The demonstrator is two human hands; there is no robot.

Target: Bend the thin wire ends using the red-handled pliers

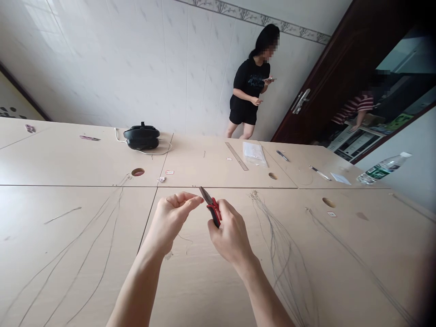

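Note:
My right hand (231,229) is wrapped round the red and black handles of a pair of pliers (213,211), whose grey jaws point up and to the left. Just left of them, my left hand (175,218) is closed in a pinch, its fingertips beside the jaws. What sits in that pinch is too small to make out. Thin grey wires (275,236) fan out over the table to the right of my hands, bunched at their far end. More wires (98,222) spread across the left side.
Across the pale table (197,281) lie a black case (142,137) with a white cable, a ruler (236,156), a plastic-bagged paper (255,153), pens and a bottle (384,168). A person (250,84) stands behind it holding a phone; another is beyond the doorway.

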